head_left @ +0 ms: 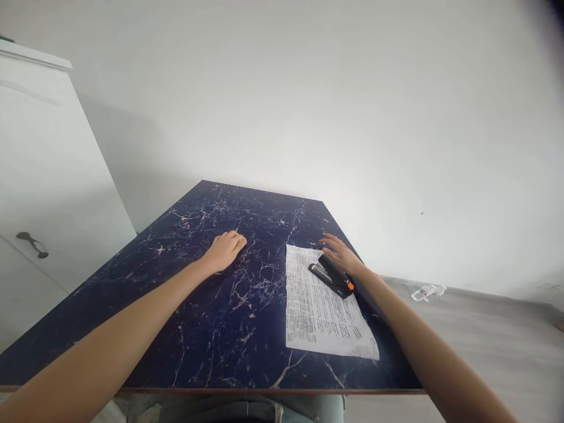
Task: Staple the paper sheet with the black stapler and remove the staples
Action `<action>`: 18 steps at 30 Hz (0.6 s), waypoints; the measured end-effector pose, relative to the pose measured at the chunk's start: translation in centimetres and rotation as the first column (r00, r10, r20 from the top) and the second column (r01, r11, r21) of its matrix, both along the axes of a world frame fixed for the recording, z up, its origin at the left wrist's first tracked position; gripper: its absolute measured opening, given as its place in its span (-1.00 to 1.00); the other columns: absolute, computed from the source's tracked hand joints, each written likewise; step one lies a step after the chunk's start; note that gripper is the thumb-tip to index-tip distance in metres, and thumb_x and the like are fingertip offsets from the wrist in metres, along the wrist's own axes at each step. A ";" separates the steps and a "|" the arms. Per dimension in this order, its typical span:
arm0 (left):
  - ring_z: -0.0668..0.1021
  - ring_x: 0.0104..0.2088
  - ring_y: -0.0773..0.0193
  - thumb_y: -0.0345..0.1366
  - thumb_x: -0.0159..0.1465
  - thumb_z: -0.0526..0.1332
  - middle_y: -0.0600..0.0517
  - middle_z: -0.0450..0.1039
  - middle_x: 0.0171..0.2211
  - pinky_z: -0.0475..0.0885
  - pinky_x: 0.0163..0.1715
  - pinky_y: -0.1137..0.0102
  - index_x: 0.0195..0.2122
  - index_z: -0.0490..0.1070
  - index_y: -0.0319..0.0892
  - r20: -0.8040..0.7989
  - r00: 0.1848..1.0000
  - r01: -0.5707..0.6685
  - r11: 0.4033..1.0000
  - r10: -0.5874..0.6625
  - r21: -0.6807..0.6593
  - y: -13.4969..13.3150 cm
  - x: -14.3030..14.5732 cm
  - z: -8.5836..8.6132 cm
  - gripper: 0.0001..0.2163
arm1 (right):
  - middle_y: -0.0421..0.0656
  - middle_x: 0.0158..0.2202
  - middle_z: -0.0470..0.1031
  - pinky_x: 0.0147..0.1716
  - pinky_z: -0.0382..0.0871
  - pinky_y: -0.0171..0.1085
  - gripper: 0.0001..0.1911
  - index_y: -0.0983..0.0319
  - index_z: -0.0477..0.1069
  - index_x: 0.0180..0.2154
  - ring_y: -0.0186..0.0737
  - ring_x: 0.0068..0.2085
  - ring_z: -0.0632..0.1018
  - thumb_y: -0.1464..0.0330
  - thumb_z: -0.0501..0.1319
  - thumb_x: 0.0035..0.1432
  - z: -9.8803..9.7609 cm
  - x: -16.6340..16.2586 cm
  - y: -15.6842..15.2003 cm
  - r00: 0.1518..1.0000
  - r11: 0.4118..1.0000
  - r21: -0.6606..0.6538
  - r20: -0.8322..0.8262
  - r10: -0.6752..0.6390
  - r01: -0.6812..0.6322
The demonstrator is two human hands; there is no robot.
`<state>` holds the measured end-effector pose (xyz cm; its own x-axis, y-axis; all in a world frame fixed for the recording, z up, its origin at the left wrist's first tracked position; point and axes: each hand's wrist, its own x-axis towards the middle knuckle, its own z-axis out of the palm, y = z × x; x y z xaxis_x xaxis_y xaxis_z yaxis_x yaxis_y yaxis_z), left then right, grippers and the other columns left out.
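My left hand [225, 251] rests on the dark blue marbled table [255, 317], its fingers curled in and nothing visible in them. On the right, my right hand [341, 254] lies just beyond a black stapler [331, 276] with an orange spot at one end. The fingers of that hand are stretched out and hold nothing; whether it touches the stapler I cannot tell. Under the stapler is a printed sheet of paper [317, 320], lying flat near the table's right side.
A white cabinet [53, 153] with a dark handle [33, 245] stands at the left. Behind the table rises a pale wall [282, 106]. On the grey floor [476, 346] at the right lies a clear, crumpled-looking plastic item [428, 292].
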<state>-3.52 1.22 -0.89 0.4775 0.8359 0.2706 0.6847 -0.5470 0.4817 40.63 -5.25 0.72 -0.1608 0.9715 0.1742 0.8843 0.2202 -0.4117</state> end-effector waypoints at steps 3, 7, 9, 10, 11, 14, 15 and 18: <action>0.48 0.10 -0.04 -0.06 0.53 -0.14 -0.11 0.48 0.03 0.30 0.17 0.01 -0.01 0.54 -0.08 0.027 1.000 -0.004 1.000 0.003 0.010 -0.1 0.3 0.1 -0.54 | -0.03 0.55 -0.21 0.45 -0.26 0.18 -0.18 0.13 0.01 0.48 0.11 0.53 -0.17 -0.16 -0.14 0.39 -1.2 -1.9 2.8 0.970 0.986 -0.168 0.239 0.043 -0.003; 0.52 0.00 0.08 -0.13 0.54 -0.13 -0.10 0.46 -0.03 0.37 0.09 0.17 -0.06 0.52 -0.12 0.164 0.986 -0.050 0.995 0.036 0.082 -0.7 1.1 1.3 -0.58 | -0.01 0.56 -0.34 0.43 -0.40 0.24 -0.17 0.17 -0.13 0.51 0.10 0.53 -0.28 -0.13 -0.21 0.42 -2.1 -5.8 5.4 0.940 0.977 -0.211 0.340 0.037 0.038; 0.52 -0.03 0.09 -0.18 0.54 -0.12 -0.11 0.46 -0.07 0.36 0.07 0.20 -0.10 0.50 -0.14 0.224 0.971 -0.137 0.968 0.089 0.209 -0.8 0.9 2.4 -0.62 | 0.00 0.55 -0.34 0.41 -0.38 0.28 -0.18 0.18 -0.13 0.51 0.13 0.53 -0.26 -0.12 -0.24 0.43 -2.1 -8.7 6.7 0.944 0.978 -0.207 0.324 0.056 0.013; 0.51 -0.03 0.07 -0.20 0.54 -0.10 -0.11 0.47 -0.08 0.35 0.07 0.19 -0.11 0.49 -0.14 0.231 0.964 -0.193 0.939 0.128 0.283 -0.7 0.4 3.0 -0.64 | 0.01 0.55 -0.33 0.41 -0.37 0.29 -0.17 0.20 -0.14 0.51 0.14 0.53 -0.25 -0.13 -0.25 0.43 -2.0 -10.5 7.3 0.947 0.979 -0.206 0.314 0.070 -0.004; 0.50 -0.02 0.04 -0.22 0.53 -0.09 -0.12 0.48 -0.09 0.33 0.08 0.16 -0.12 0.48 -0.15 0.232 0.954 -0.263 0.899 0.188 0.351 -0.5 -0.4 3.6 -0.66 | 0.04 0.55 -0.33 0.40 -0.36 0.31 -0.16 0.21 -0.15 0.51 0.15 0.53 -0.23 -0.13 -0.26 0.43 -1.9 -12.5 8.0 0.949 0.979 -0.203 0.304 0.086 -0.024; 0.47 0.02 -0.03 -0.27 0.51 -0.06 -0.16 0.48 -0.09 0.29 0.11 0.11 -0.14 0.47 -0.16 0.290 0.858 -0.512 0.752 0.425 0.414 1.0 -3.9 4.7 -0.70 | -0.03 0.56 -0.37 0.40 -0.35 0.32 -0.19 0.13 -0.14 0.51 0.13 0.53 -0.25 -0.14 -0.24 0.44 -1.7 -19.4 10.0 0.948 0.974 -0.178 0.262 0.181 -0.137; 0.47 0.04 -0.05 -0.29 0.49 -0.04 -0.17 0.48 -0.08 0.28 0.12 0.10 -0.16 0.46 -0.16 0.325 0.802 -0.596 0.712 0.501 0.373 1.6 -5.1 4.8 -0.72 | -0.05 0.56 -0.35 0.40 -0.34 0.33 -0.21 0.12 -0.13 0.51 0.12 0.53 -0.24 -0.13 -0.24 0.44 -1.6 -21.8 10.5 0.944 0.969 -0.172 0.248 0.217 -0.177; 0.48 0.06 -0.07 -0.34 0.45 0.01 -0.19 0.49 -0.06 0.31 0.11 0.09 -0.23 0.46 -0.15 0.393 0.596 -0.786 0.610 0.700 0.103 3.1 -8.1 4.2 -0.77 | -0.06 0.56 -0.28 0.37 -0.32 0.41 -0.24 0.11 -0.11 0.50 0.11 0.53 -0.20 -0.10 -0.24 0.46 -1.4 -28.2 11.7 0.929 0.949 -0.152 0.212 0.303 -0.274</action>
<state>-11.62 4.28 3.33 -0.4177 0.7444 0.5210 0.7566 -0.0326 0.6531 12.40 6.46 -0.64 -0.4591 0.8883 -0.0138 0.8631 0.4423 -0.2438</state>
